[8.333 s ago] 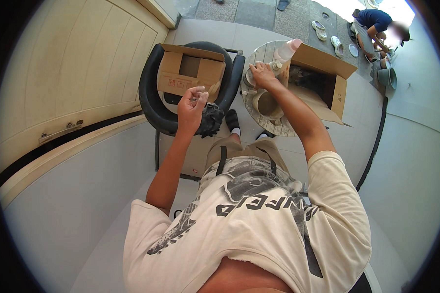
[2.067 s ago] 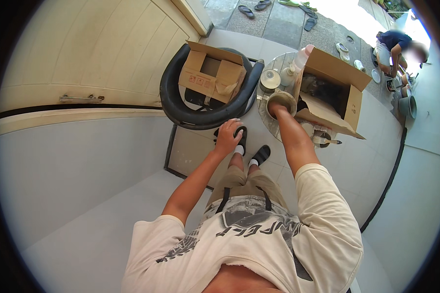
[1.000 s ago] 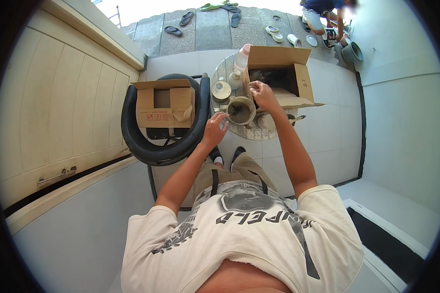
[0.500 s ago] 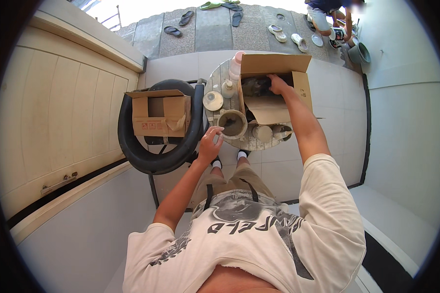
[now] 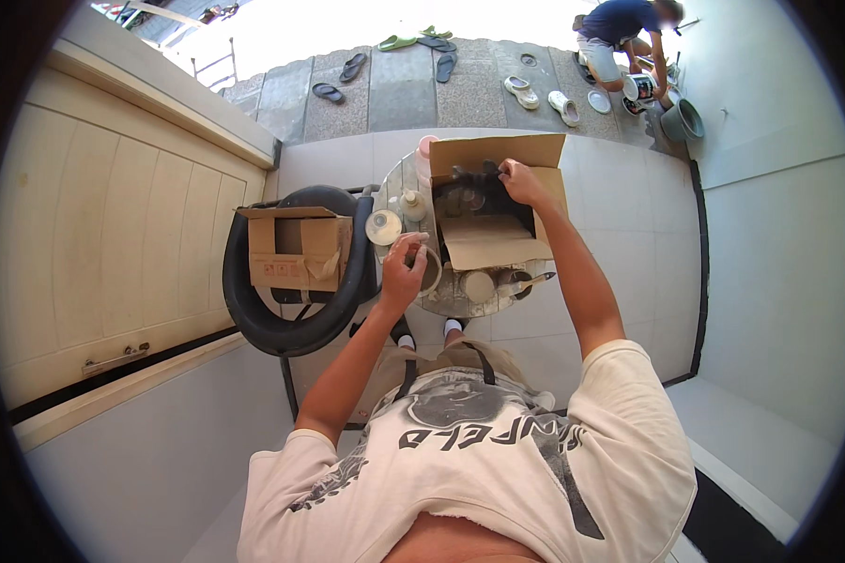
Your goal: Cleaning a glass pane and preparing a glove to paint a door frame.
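— What has the right hand [image 5: 519, 180] got?

— It reaches into the open cardboard box [image 5: 494, 208] on the round table [image 5: 453, 298], fingers curled on something dark; it's too small to name, and I can't tell how tight the hold is.

— And the left hand [image 5: 403, 272]?

— Closed over the rim of a tan cup [image 5: 427, 273], just left of the box flap. A pale lidded jar [image 5: 383, 226] stands beyond its knuckles, near a second box [image 5: 297, 249] on the black chair [image 5: 274, 324].
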{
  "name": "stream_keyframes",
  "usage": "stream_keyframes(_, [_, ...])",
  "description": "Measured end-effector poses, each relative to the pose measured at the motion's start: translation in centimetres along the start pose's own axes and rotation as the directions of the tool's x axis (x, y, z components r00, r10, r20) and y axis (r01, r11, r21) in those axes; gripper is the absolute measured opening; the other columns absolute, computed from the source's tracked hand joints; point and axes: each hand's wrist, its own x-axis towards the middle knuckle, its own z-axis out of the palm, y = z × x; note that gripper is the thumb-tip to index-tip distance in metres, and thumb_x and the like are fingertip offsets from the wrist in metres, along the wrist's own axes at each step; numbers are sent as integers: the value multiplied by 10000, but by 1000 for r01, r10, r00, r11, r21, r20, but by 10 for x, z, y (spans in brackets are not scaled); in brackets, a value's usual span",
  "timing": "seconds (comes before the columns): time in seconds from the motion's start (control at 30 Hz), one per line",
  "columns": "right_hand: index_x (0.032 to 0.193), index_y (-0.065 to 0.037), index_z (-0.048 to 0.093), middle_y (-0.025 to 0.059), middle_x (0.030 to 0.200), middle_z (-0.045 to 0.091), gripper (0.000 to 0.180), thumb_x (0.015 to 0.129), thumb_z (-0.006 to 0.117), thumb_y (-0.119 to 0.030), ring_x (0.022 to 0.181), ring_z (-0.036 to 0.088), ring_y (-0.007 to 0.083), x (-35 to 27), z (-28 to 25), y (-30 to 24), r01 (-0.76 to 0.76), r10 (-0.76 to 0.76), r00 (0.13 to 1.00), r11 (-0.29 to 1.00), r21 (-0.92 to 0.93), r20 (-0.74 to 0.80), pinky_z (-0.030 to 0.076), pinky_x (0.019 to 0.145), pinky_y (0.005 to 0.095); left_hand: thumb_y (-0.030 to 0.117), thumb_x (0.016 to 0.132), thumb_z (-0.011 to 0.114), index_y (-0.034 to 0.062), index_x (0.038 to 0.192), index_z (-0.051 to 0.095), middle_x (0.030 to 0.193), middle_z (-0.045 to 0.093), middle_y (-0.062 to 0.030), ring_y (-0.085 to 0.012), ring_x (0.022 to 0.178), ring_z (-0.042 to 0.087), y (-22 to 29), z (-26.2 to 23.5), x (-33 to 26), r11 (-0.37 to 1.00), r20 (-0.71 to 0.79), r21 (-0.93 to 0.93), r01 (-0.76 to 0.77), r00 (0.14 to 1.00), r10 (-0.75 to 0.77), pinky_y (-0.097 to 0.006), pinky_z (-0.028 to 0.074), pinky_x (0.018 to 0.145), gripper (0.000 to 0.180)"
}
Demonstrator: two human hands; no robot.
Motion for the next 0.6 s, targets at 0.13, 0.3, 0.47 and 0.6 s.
stream_keyframes(0.13, [1032,-58,595,69,894,668,117,979,584,-162,867,663,190,-53,-65,-32,-85,207,967,810,580,-148,527,748,348,59,908,626,20,1192,621,1139,653,-118,-226,1020,647,30,28,42,999,105,-34,0,994,3,-338,503,903,286])
stream_keyframes(0.3, [1106,-141,572,-33,927,648,113,1023,528,-203,812,634,93,-125,-108,-63,0,304,952,153,988,-47,516,705,279,209,891,720,42,1491,341,1368,539,-192,-301,1245,549,87,98,96,993,206,-118,-8,978,32,-380,415,1059,729])
stream_keyframes(0.47, [1168,-141,571,-36,960,648,174,1027,517,-226,800,621,72,-174,-142,-81,259,461,877,-212,942,-137,503,681,243,234,871,744,8,1548,191,1360,516,-276,-330,1258,540,128,163,104,985,303,-125,-120,941,153,-401,412,1070,903])
stream_keyframes(0.6, [1247,-86,575,-8,1018,663,275,1006,576,-219,796,625,59,-213,-166,-70,268,482,842,15,963,-242,509,677,209,245,851,751,-28,1526,245,1365,506,-285,-380,1224,555,176,192,94,972,399,-59,-228,887,232,-418,441,1032,887])
